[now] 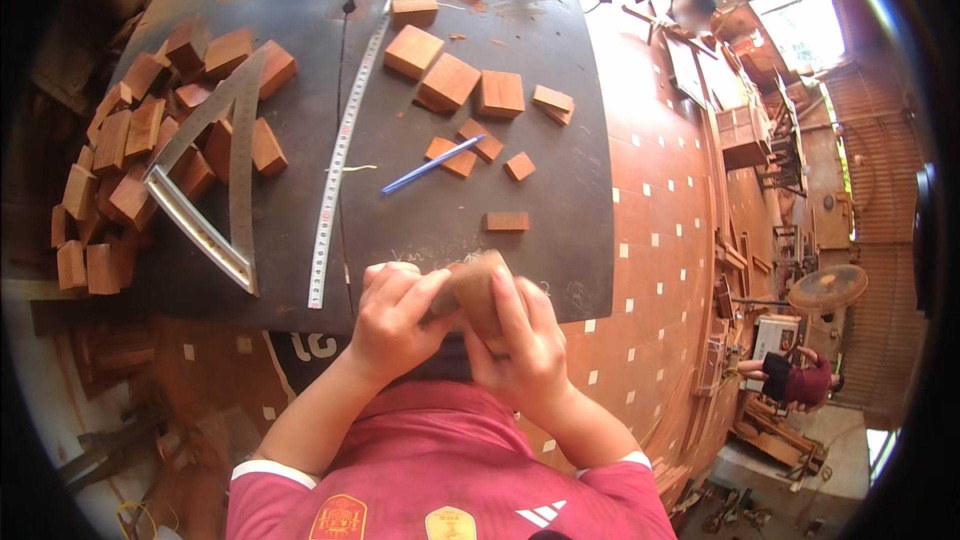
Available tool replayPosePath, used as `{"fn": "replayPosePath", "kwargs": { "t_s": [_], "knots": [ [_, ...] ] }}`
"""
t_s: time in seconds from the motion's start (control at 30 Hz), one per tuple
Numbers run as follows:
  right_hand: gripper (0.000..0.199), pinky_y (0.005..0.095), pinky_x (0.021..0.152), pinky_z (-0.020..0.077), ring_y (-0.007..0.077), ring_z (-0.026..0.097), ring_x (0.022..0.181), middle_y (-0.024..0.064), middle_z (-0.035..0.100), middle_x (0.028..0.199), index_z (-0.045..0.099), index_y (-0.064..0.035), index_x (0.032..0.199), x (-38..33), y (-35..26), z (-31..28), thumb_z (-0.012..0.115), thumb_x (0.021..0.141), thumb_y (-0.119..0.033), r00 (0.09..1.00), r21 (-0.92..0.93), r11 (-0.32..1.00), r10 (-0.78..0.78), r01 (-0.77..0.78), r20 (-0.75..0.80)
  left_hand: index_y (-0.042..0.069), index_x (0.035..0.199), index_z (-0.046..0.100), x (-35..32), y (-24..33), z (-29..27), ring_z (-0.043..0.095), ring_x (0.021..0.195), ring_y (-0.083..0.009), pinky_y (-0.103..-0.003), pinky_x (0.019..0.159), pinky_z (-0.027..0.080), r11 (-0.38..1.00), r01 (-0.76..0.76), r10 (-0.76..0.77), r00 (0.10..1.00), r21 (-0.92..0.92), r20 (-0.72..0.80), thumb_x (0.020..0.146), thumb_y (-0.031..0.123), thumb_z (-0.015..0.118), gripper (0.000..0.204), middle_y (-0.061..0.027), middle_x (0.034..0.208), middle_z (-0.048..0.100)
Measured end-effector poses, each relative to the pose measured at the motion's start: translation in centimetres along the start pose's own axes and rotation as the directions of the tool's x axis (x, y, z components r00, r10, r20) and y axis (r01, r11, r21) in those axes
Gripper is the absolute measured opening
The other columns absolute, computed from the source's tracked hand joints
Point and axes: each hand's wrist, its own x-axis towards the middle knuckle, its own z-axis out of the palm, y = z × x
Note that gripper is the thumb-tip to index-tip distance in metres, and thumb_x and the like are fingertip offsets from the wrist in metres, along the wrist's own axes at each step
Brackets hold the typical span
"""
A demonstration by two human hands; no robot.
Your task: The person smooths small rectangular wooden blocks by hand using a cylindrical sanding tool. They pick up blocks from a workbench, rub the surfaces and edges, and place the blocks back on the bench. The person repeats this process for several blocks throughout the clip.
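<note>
Close to my chest, at the table's near edge, my right hand (522, 335) is closed round a brown wooden block (477, 292), its fingers along the right side. My left hand (398, 315) is closed at the block's left side, its fingertips pinched on a dark patch; whether that is part of the block or a separate piece, I cannot tell. A small wooden block (506, 222) lies just beyond my hands. Farther out, a blue pen (432, 165) rests across two small blocks. To the left lies a long white measuring strip (345, 140) with markings.
The dark table (420, 225) carries a heap of wooden blocks (130, 130) at left, with a metal triangular square (240, 170) leaning over it. Larger blocks (448, 82) stand beyond the pen. Right of the table are a tiled floor (650, 240), a fan (828, 288) and a person (805, 380).
</note>
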Motion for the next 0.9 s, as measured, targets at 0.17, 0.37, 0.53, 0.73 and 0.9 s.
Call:
{"fn": "replayPosePath", "kwargs": {
  "t_s": [0.17, 0.37, 0.53, 0.73, 0.9],
  "knots": [
    [0.075, 0.0437, 0.082, 0.0627, 0.0405, 0.072, 0.096, 0.0272, 0.065, 0.116, 0.059, 0.0008, 0.149, 0.5, -0.6, 0.5, 0.087, 0.079, -0.004, 0.999, -0.023, 0.999, 0.024, -0.025, -0.025, 0.006, 0.107, 0.077, -0.3, 0.0, 0.2, 0.066, 0.085, -0.0263, -0.041, 0.085, 0.05, 1.0, 0.028, -0.028, 0.999, 0.007, -0.019, 0.065, 0.012, 0.091, 0.045, -0.0062, 0.089, 0.064],
    [0.075, 0.0432, 0.081, 0.0632, 0.0403, 0.072, 0.095, 0.0278, 0.065, 0.116, 0.06, 0.0017, 0.148, -1.3, -0.2, -0.3, 0.087, 0.078, -0.003, 0.999, 0.052, 0.999, -0.014, 0.012, 0.03, 0.006, 0.106, 0.077, 0.2, 0.2, 0.0, 0.065, 0.083, -0.0265, -0.039, 0.083, 0.049, 1.0, 0.029, -0.029, 1.0, -0.006, -0.01, 0.066, 0.008, 0.087, 0.041, -0.0059, 0.087, 0.063],
    [0.074, 0.0431, 0.081, 0.0633, 0.0413, 0.072, 0.093, 0.0294, 0.065, 0.116, 0.059, 0.0, 0.149, 0.4, -1.7, 1.5, 0.086, 0.081, -0.006, 1.0, 0.021, 1.0, 0.008, -0.008, -0.008, 0.009, 0.095, 0.074, 0.0, -0.1, 0.1, 0.066, 0.08, -0.0261, -0.039, 0.08, 0.049, 1.0, 0.026, -0.026, 0.999, 0.005, -0.032, 0.069, 0.005, 0.085, 0.029, -0.0053, 0.084, 0.064],
    [0.076, 0.0444, 0.075, 0.0605, 0.038, 0.069, 0.085, 0.0249, 0.064, 0.109, 0.056, 0.0015, 0.151, 0.5, -0.2, -0.7, 0.084, 0.08, 0.001, 0.998, 0.147, 0.989, 0.0, -0.01, 0.065, 0.009, 0.097, 0.074, 0.7, 0.5, 0.0, 0.066, 0.078, -0.0243, -0.038, 0.078, 0.049, 0.995, 0.096, -0.097, 0.995, -0.039, -0.037, 0.069, 0.01, 0.092, 0.032, -0.0035, 0.084, 0.066],
    [0.077, 0.0442, 0.07, 0.0606, 0.0374, 0.069, 0.083, 0.0236, 0.067, 0.101, 0.057, 0.0038, 0.147, -1.1, -1.9, 0.2, 0.087, 0.076, 0.002, 0.992, 0.228, 0.968, -0.12, 0.109, 0.034, 0.01, 0.098, 0.073, 0.2, -0.1, 0.2, 0.065, 0.078, -0.0241, -0.038, 0.077, 0.048, 0.997, 0.057, -0.059, 0.997, -0.054, -0.043, 0.063, 0.01, 0.096, 0.041, -0.0038, 0.084, 0.065]
  ]
}}
